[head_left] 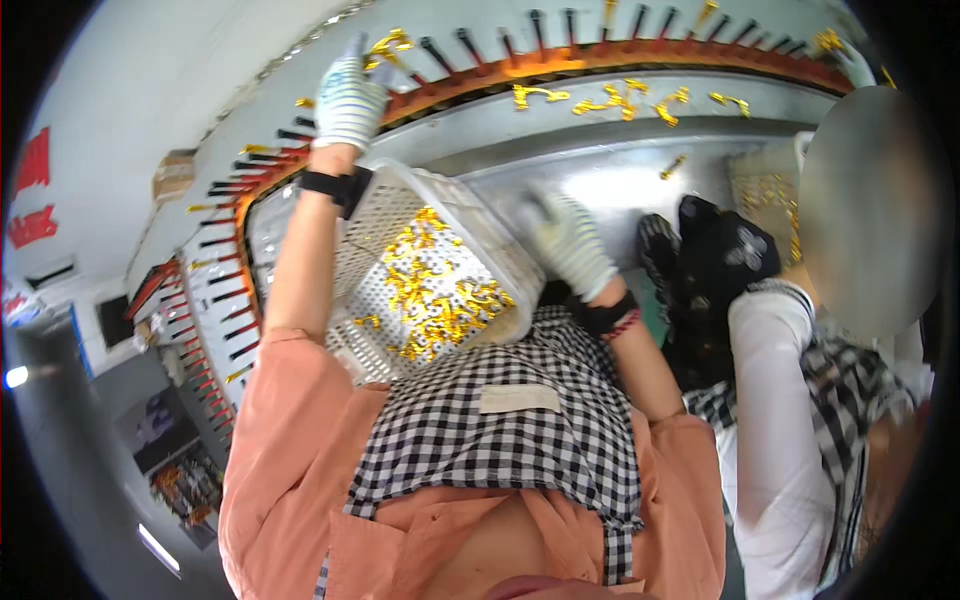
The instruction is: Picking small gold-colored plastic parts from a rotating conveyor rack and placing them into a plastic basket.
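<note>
My left hand point(350, 100), in a striped white glove, reaches up to the conveyor's row of pegs. Its fingers are closed around a shiny gold metal piece, shaped like a small branched handle point(388, 46), next to a dark peg. My right hand point(572, 245), also gloved, is over the metal worktop just right of the basket. Motion smears its fingers, so I cannot make out anything in them. Between my arms a white perforated plastic basket point(470, 212) tilts against my apron, with many loose gold pieces point(440, 290) in it.
A curved conveyor point(540, 66) with upright black and red pegs runs along the back and left side. Several gold pieces point(625, 98) lie on the ledge before it. At right, a co-worker's gloved hand point(855, 66) is by the pegs, near another basket point(765, 190).
</note>
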A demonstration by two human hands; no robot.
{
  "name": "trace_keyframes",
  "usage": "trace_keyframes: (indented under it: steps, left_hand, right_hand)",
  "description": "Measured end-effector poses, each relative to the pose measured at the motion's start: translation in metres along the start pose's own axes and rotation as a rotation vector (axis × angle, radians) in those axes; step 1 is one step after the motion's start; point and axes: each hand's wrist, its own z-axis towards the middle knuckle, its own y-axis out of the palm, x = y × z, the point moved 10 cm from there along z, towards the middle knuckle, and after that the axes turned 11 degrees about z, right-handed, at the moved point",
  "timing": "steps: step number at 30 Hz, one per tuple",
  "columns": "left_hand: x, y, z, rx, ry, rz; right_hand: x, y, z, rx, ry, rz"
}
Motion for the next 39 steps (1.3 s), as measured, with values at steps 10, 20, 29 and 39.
trace_keyframes:
  steps: [10,20,29,39]
  left_hand:
    - [-0.029,0.004,-0.015,-0.242,-0.021,0.482]
    - [-0.137,-0.008,-0.087,-0.01,-0.279,0.059]
    - [-0.237,-0.056,-0.099,-0.047,-0.608,-0.495]
    - [-0.179,-0.069,0.131,-0.83,0.181,0.293]
  right_hand:
    - [-0.001,0.079,-0.03,-0.371,0.129,-0.016]
    - [0.0,0.082,-0.025,-0.266,0.159,0.055]
    - [-0.058,0.119,-0.017,-0.287,0.202,-0.119]
    - [-0.098,0.09,-0.017,-0.196,0.228,0.076]
